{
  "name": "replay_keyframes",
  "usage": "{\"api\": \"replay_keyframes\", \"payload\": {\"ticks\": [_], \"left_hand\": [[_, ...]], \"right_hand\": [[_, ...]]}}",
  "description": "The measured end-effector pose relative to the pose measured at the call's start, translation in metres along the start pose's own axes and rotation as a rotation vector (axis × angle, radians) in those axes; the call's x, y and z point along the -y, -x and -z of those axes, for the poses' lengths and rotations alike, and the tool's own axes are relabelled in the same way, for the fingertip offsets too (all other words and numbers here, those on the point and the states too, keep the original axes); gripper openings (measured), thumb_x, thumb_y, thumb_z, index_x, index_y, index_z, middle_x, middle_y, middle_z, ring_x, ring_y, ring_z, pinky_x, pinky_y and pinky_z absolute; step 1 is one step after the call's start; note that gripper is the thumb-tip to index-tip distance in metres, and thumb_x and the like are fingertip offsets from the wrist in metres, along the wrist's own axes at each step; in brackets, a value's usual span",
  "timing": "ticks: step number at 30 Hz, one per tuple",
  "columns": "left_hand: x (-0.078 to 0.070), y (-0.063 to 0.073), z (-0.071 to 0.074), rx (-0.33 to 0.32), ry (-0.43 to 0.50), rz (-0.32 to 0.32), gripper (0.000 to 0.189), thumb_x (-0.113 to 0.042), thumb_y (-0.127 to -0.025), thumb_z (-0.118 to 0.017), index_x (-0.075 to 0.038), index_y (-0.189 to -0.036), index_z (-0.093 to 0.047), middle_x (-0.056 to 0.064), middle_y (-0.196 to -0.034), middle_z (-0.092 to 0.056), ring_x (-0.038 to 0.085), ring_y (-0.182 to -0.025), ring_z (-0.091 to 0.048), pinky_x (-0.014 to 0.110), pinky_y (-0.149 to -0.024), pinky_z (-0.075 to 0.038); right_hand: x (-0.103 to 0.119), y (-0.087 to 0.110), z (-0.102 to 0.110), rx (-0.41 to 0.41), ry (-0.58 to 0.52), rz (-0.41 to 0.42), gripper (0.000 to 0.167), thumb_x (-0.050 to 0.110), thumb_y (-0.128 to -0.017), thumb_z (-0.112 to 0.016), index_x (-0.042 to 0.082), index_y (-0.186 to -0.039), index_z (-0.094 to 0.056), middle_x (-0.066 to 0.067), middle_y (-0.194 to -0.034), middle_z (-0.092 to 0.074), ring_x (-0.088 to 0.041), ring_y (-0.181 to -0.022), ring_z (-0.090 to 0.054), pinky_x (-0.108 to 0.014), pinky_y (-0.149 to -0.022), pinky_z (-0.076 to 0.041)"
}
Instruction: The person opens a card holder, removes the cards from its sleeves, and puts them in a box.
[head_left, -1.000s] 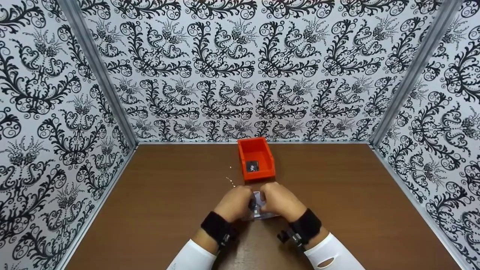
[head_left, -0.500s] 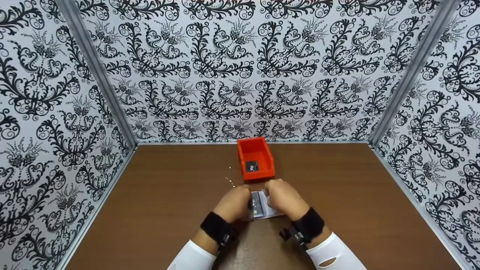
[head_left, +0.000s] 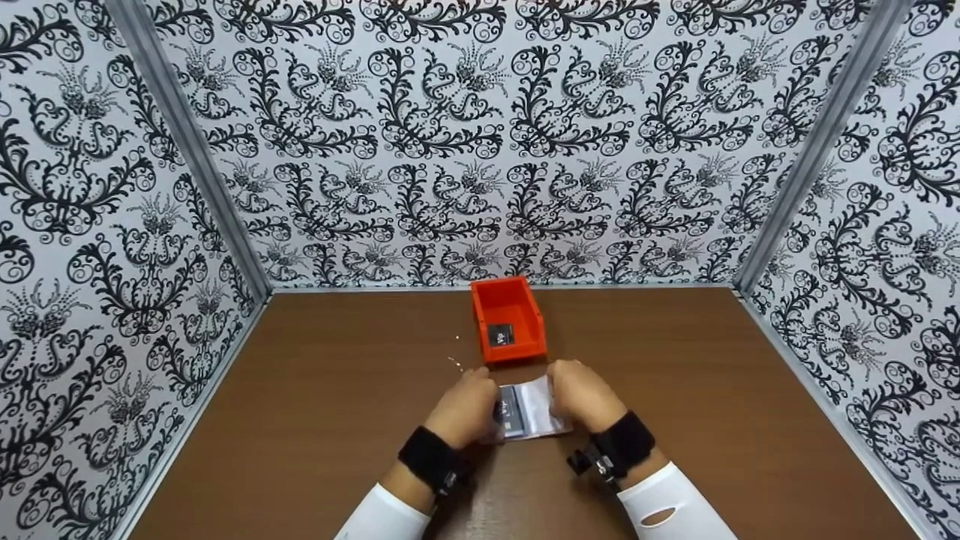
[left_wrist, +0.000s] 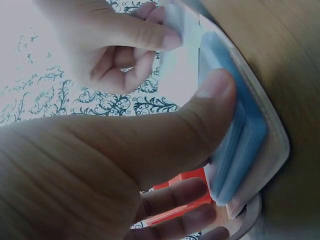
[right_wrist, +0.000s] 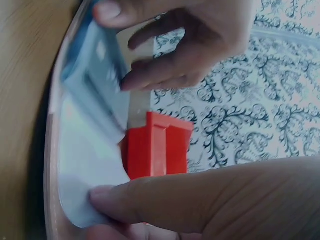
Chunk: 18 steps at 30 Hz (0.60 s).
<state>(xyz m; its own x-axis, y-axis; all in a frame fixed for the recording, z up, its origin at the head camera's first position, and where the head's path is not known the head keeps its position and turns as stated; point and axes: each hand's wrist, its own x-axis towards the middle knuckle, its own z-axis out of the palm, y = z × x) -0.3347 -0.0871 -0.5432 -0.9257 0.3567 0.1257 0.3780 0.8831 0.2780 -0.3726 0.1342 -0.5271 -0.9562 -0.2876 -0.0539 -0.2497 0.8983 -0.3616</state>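
A card holder (head_left: pixel 536 405) with clear plastic sleeves lies spread between my hands, low over the brown table. Its brownish cover edge shows in both wrist views. My left hand (head_left: pixel 465 409) grips the left side, its thumb (left_wrist: pixel 217 92) pressing on a bluish stack of sleeves (left_wrist: pixel 235 155). A grey-blue card (right_wrist: pixel 100 70) shows on that side in the right wrist view. My right hand (head_left: pixel 589 394) pinches the right side, its thumb (right_wrist: pixel 112 200) on a pale sleeve (right_wrist: pixel 85 155). The fingers beneath the holder are partly hidden.
Just beyond the hands stands an orange-red open bin (head_left: pixel 538 330), with a small black card or label (head_left: pixel 500 334) at its front left. Pale specks (head_left: pixel 456 364) dot the table left of it. Patterned walls (head_left: pixel 480 150) enclose the back and sides.
My right hand has shifted right, away from the left one. The card holder now lies spread wider, showing more of the card and pale sleeve. The left hand has barely moved.
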Motion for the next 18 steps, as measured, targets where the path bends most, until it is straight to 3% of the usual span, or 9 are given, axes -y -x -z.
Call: {"api": "replay_keyframes", "payload": {"ticks": [6, 12, 18], "left_hand": [[0.0007, 0.0004, 0.0001, -0.003, 0.006, 0.001, 0.042, -0.019, -0.059, -0.108, -0.009, -0.088, -0.080, 0.005, -0.105, -0.069, 0.025, -0.089, -0.069, 0.043, -0.085, -0.064], [0.0014, 0.0004, -0.0008, -0.005, 0.033, -0.007, 0.044, -0.014, -0.059, -0.108, -0.007, -0.092, -0.080, 0.005, -0.104, -0.068, 0.023, -0.089, -0.067, 0.041, -0.086, -0.064], [0.0021, 0.0004, -0.0009, -0.011, 0.061, -0.028, 0.041, -0.010, -0.059, -0.106, -0.006, -0.091, -0.080, 0.005, -0.103, -0.067, 0.022, -0.087, -0.066, 0.040, -0.085, -0.063]], "right_hand": [[-0.0081, -0.0027, -0.0041, 0.028, -0.007, 0.010, 0.024, -0.004, -0.070, -0.084, 0.012, -0.078, -0.068, -0.001, -0.070, -0.064, -0.022, -0.062, -0.057, -0.033, -0.054, -0.044], [-0.0059, -0.0004, -0.0018, 0.024, 0.014, 0.030, 0.020, -0.002, -0.074, -0.082, 0.013, -0.073, -0.069, 0.001, -0.067, -0.059, -0.021, -0.061, -0.051, -0.034, -0.054, -0.041], [-0.0023, 0.0001, 0.0040, 0.039, -0.144, 0.120, 0.019, 0.005, -0.082, -0.084, 0.014, -0.071, -0.071, 0.005, -0.067, -0.062, -0.015, -0.061, -0.055, -0.029, -0.055, -0.043]]}}
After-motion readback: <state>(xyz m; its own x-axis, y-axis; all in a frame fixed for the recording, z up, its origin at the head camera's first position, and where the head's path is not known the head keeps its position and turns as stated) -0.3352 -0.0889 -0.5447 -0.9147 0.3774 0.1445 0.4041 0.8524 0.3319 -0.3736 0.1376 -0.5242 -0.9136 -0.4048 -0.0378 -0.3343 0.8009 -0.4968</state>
